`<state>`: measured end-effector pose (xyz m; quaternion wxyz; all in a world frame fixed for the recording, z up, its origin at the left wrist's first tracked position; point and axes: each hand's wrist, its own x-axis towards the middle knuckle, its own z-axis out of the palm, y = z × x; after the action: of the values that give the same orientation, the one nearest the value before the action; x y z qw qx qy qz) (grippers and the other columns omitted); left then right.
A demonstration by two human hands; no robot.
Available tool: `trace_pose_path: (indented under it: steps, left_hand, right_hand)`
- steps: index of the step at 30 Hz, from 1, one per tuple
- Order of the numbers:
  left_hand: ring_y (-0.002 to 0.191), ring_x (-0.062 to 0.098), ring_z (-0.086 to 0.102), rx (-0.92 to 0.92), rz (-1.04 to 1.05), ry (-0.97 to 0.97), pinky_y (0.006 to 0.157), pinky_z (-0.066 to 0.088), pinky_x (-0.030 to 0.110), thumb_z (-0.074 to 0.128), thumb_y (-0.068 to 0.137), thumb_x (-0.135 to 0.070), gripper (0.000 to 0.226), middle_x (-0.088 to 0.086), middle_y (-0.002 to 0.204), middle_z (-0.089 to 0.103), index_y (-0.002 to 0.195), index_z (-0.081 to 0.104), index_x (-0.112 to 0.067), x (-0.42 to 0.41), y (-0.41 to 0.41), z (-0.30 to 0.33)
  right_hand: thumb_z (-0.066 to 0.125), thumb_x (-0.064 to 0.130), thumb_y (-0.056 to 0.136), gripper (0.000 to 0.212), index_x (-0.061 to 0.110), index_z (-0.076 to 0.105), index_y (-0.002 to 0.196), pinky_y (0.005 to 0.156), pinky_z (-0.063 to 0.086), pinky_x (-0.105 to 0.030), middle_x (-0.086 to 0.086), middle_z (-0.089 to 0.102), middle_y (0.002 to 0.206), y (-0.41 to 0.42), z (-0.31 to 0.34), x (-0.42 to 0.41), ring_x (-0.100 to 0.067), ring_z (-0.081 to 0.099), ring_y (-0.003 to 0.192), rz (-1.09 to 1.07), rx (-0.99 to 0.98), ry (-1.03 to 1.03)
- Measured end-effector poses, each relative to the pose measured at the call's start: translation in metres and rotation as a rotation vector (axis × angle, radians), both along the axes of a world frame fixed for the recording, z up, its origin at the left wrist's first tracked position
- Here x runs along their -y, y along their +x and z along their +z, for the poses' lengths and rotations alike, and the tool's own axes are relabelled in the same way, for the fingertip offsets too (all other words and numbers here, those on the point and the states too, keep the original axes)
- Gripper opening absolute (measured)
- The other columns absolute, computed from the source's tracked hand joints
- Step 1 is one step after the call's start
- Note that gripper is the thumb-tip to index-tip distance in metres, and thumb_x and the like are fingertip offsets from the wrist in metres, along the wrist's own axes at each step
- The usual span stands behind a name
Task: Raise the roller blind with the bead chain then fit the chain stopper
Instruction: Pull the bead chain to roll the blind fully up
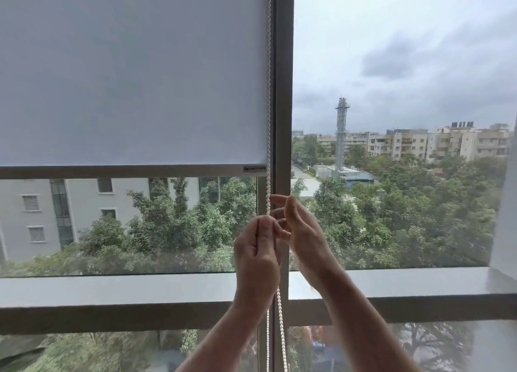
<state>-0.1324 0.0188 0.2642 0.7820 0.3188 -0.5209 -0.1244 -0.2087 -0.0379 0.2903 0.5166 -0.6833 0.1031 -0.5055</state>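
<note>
A pale grey roller blind (134, 72) covers the upper part of the left window pane; its bottom bar (126, 171) hangs about halfway down the frame. The white bead chain (268, 97) runs down the blind's right edge beside the window mullion. My left hand (256, 259) is closed around the chain just below the bar's height, and two strands hang out beneath it. My right hand (299, 229) is right beside it with fingers spread near the chain; whether they pinch it is hidden. No chain stopper is visible.
The grey mullion (284, 91) stands directly behind the chain. A wide grey sill rail (112, 290) crosses below the hands. Outside the glass are trees, buildings and a tower. A white edge (506, 217) stands at the far right.
</note>
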Motion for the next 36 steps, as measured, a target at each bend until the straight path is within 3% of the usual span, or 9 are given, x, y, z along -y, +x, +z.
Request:
trace_pose_path:
  steps: [6,9,12,18,22,25,29,31,36]
  left_hand:
    - [0.038,0.009,0.025,-0.029,0.035,0.043,0.043,0.020,0.023,0.044,0.097,-0.026,0.036,-0.010,0.046,0.034,0.064,0.056,-0.027,0.008,0.001,-0.008]
    - [0.040,0.010,0.025,-0.003,0.068,0.027,0.040,0.017,0.025,0.042,0.098,-0.022,0.036,-0.006,0.047,0.032,0.064,0.054,-0.025,0.008,0.002,-0.009]
    - [0.040,0.006,0.025,-0.014,0.088,0.026,0.038,0.018,0.022,0.043,0.096,-0.019,0.036,-0.007,0.046,0.031,0.060,0.046,-0.017,0.009,0.007,-0.015]
    - [0.043,0.006,0.037,-0.041,-0.145,0.133,0.042,0.030,0.019,0.048,0.092,-0.027,0.034,-0.007,0.049,0.045,0.060,0.059,-0.019,0.018,0.032,-0.035]
    - [0.081,0.022,0.066,-0.047,-0.091,0.200,0.073,0.051,0.037,0.044,0.096,-0.041,0.034,0.011,0.091,0.072,0.094,0.076,-0.030,0.027,0.049,-0.014]
    - [0.087,0.017,0.070,0.028,-0.044,0.121,0.074,0.053,0.035,0.040,0.095,-0.049,0.038,0.002,0.092,0.074,0.097,0.073,-0.031,0.025,0.051,0.038]
    - [0.083,0.021,0.071,0.093,-0.246,0.052,0.065,0.057,0.029,0.047,0.086,-0.056,0.051,0.004,0.083,0.073,0.110,0.067,-0.015,0.016,0.037,0.115]
    - [0.064,0.019,0.065,0.094,-0.364,0.071,0.053,0.053,0.028,0.042,0.097,-0.047,0.045,0.003,0.070,0.066,0.112,0.064,-0.011,0.015,0.025,0.135]
    - [0.033,0.004,0.026,-0.065,-0.328,0.033,0.033,0.021,0.017,0.037,0.106,-0.030,0.040,-0.011,0.044,0.036,0.075,0.057,-0.015,0.024,0.001,0.131]
  right_hand:
    - [0.040,0.033,0.104,0.037,0.007,0.066,0.106,0.050,0.044,-0.025,-0.001,0.058,0.065,0.024,0.081,-0.022,-0.012,0.053,0.054,0.162,0.205,0.027]
    - [0.040,0.034,0.106,0.043,0.016,0.069,0.079,0.037,0.026,-0.020,0.005,0.038,0.051,0.036,0.100,-0.026,-0.008,0.029,0.040,0.042,0.274,0.104]
    - [0.043,0.036,0.105,0.049,0.022,0.061,0.062,0.035,0.021,-0.019,0.007,0.034,0.043,0.046,0.089,-0.030,-0.007,0.024,0.034,-0.005,0.401,0.076]
    - [0.046,0.038,0.101,0.043,0.021,0.060,0.065,0.036,0.021,-0.018,0.009,0.035,0.043,0.039,0.049,-0.025,-0.005,0.025,0.035,0.005,0.507,0.003]
    - [0.047,0.037,0.099,0.040,0.020,0.059,0.065,0.038,0.024,-0.018,0.008,0.034,0.043,0.035,0.040,-0.025,-0.008,0.024,0.036,-0.047,0.514,-0.050]
    - [0.046,0.034,0.100,0.041,0.019,0.058,0.065,0.038,0.026,-0.018,0.009,0.036,0.044,0.034,0.035,-0.026,-0.007,0.026,0.036,-0.084,0.522,-0.079]
    - [0.048,0.039,0.099,0.044,0.018,0.054,0.062,0.040,0.020,-0.021,0.006,0.032,0.044,0.043,0.001,-0.029,-0.008,0.024,0.037,-0.122,0.456,-0.023]
    - [0.050,0.047,0.096,0.046,0.017,0.055,0.061,0.040,0.018,-0.023,0.005,0.031,0.043,0.047,-0.019,-0.029,-0.009,0.024,0.037,-0.157,0.415,-0.002]
    - [0.053,0.053,0.092,0.048,0.017,0.057,0.061,0.041,0.019,-0.022,0.005,0.032,0.041,0.040,-0.036,-0.016,-0.010,0.024,0.036,-0.171,0.361,0.010]
